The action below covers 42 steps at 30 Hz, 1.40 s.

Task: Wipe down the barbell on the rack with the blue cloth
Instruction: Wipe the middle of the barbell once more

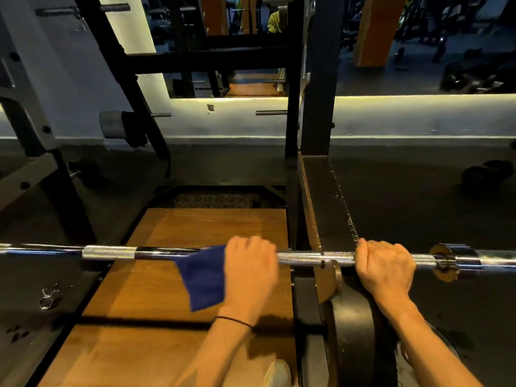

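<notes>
Chrome bar (111, 252) is running straight across the lower part of the head view, its left end cut off by the frame edge and its right sleeve running out past the other edge. The left hand (251, 270) is wrapping around the bar with the cloth (202, 277) caught under its fingers; most of the blue fabric is hanging down to the left of the fist, and the part pressed against the metal is hiding under the hand. That hand is looking slightly blurred. The right hand (386, 263) is gripping the bare knurled stretch, fingers curling over the top, just inside the collar (445, 263). Between the two hands the bar is crossing the rack (318, 135), though the hook carrying it is hard to make out in the dark. A black plate (354, 331) is standing below the right wrist, partly covered by the forearm. A wooden platform (195, 236) is lying underneath, and a spring clip (49, 296) is sitting on the dim floor at left. A pale shoe tip is peeking in at the bottom edge.
</notes>
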Each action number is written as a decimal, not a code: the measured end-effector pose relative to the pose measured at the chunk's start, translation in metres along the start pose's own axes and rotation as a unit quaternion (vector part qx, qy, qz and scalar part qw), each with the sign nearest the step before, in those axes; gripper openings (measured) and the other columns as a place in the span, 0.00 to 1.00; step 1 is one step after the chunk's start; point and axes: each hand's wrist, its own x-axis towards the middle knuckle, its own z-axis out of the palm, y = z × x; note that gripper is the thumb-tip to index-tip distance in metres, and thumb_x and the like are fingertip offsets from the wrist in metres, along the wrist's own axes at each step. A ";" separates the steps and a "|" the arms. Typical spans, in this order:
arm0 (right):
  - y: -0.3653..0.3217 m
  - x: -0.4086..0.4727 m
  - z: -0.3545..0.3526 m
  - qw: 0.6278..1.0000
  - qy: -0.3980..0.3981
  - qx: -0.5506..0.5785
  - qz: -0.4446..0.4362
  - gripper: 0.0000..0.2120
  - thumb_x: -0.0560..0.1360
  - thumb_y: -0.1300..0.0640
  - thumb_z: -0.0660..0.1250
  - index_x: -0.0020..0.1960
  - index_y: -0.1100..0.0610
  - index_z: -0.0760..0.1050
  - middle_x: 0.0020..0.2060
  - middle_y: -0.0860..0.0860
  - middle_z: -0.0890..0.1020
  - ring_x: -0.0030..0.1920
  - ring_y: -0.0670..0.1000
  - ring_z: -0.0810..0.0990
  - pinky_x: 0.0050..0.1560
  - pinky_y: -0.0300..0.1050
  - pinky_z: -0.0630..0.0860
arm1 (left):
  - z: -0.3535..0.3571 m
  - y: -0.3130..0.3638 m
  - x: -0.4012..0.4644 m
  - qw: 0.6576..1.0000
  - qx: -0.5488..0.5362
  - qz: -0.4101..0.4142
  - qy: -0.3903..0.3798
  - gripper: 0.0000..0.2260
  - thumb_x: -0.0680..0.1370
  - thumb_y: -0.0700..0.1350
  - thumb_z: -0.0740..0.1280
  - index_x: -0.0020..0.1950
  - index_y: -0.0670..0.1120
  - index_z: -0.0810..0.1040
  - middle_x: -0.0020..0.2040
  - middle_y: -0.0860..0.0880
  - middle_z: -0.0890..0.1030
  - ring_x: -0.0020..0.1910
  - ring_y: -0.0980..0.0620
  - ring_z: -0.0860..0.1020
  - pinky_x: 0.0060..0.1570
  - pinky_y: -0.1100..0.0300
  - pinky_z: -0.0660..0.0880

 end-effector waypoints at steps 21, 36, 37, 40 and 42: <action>0.000 0.001 0.001 1.000 -0.003 0.005 -0.005 0.26 0.80 0.53 0.53 0.27 0.60 0.74 0.22 0.55 0.75 0.23 0.56 0.73 0.30 0.49 0.68 | 0.014 0.054 0.010 0.994 -0.066 0.087 -0.025 0.13 0.84 0.52 0.53 0.54 0.52 0.77 0.47 0.53 0.79 0.50 0.51 0.77 0.66 0.47 0.69; 0.001 0.000 0.002 1.000 0.016 -0.003 -0.008 0.23 0.79 0.55 0.56 0.27 0.59 0.73 0.22 0.54 0.75 0.23 0.55 0.72 0.31 0.48 0.67 | 0.005 0.014 0.002 0.999 -0.032 -0.021 0.026 0.15 0.83 0.49 0.50 0.40 0.51 0.70 0.37 0.52 0.72 0.40 0.50 0.73 0.54 0.50 0.70; 0.002 0.000 0.003 1.000 0.013 -0.009 -0.013 0.23 0.79 0.55 0.56 0.27 0.59 0.73 0.22 0.54 0.75 0.23 0.55 0.72 0.31 0.48 0.66 | 0.008 0.034 0.003 0.999 -0.044 0.005 0.011 0.14 0.82 0.50 0.51 0.43 0.52 0.72 0.39 0.52 0.74 0.42 0.51 0.75 0.58 0.50 0.72; 0.002 -0.002 0.003 1.000 0.004 -0.020 -0.020 0.23 0.80 0.55 0.55 0.27 0.58 0.73 0.23 0.54 0.75 0.24 0.55 0.72 0.31 0.48 0.65 | 0.016 0.050 0.004 0.995 -0.052 0.078 0.011 0.13 0.83 0.52 0.54 0.56 0.50 0.77 0.47 0.51 0.78 0.47 0.49 0.76 0.60 0.49 0.73; 0.002 -0.001 0.002 1.000 0.007 -0.008 -0.015 0.23 0.79 0.55 0.55 0.27 0.58 0.73 0.22 0.53 0.75 0.23 0.55 0.72 0.31 0.49 0.67 | 0.017 0.020 0.001 0.991 -0.020 0.127 0.026 0.16 0.83 0.54 0.54 0.60 0.48 0.76 0.47 0.50 0.77 0.47 0.47 0.75 0.53 0.50 0.73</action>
